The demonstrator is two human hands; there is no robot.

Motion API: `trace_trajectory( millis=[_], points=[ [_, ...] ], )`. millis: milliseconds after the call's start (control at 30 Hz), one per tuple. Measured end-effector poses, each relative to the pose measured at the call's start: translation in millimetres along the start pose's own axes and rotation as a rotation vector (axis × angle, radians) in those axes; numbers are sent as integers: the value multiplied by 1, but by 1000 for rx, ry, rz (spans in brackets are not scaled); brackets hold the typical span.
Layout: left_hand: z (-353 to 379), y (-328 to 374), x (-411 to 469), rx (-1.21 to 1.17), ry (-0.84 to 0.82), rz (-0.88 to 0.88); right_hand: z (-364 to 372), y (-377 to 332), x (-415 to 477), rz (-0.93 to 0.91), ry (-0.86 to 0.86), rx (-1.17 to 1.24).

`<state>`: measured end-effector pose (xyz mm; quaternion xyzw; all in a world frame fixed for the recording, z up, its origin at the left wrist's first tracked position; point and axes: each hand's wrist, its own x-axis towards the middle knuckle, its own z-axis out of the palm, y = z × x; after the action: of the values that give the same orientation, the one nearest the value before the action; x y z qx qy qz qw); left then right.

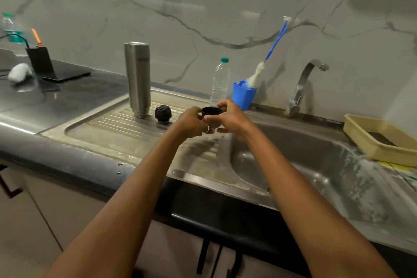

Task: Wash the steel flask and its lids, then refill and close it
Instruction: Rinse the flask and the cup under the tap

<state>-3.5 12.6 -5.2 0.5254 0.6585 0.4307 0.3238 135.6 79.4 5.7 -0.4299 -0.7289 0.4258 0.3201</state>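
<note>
The steel flask (pixel 137 79) stands upside down on the ribbed drainboard (pixel 108 126). A black inner stopper lid (pixel 163 114) sits just right of it. Both hands hold the flask's cup lid (pixel 211 111), dark inside with its opening facing up, above the edge between drainboard and sink. My left hand (pixel 191 123) grips its left side and wears a ring. My right hand (pixel 229 117) curls round its right side, fingers over the rim.
A clear water bottle (pixel 220 82) with a green cap stands behind the hands. A blue cup (pixel 243 97) holds a bottle brush (pixel 274 45). The tap (pixel 302 84) rises behind the sink basin (pixel 293 156). A beige tray (pixel 381 140) lies at right.
</note>
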Motion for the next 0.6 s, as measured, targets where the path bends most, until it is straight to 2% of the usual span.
trace_trajectory(
  millis=[67, 167, 300, 467, 600],
  points=[
    [-6, -9, 2, 12, 40, -11, 10, -4, 5, -4, -18, -8],
    [-12, -21, 7, 61, 102, 4, 18, -11, 13, -67, -8, -198],
    [-20, -33, 11, 136, 149, 25, 23, -27, 21, -105, -89, -291],
    [-27, -38, 11, 204, 178, 132, 31, -39, 34, -41, -199, -459],
    [-29, -42, 17, 388, 223, 165, 42, -44, 38, -80, -176, -589]
  ],
)
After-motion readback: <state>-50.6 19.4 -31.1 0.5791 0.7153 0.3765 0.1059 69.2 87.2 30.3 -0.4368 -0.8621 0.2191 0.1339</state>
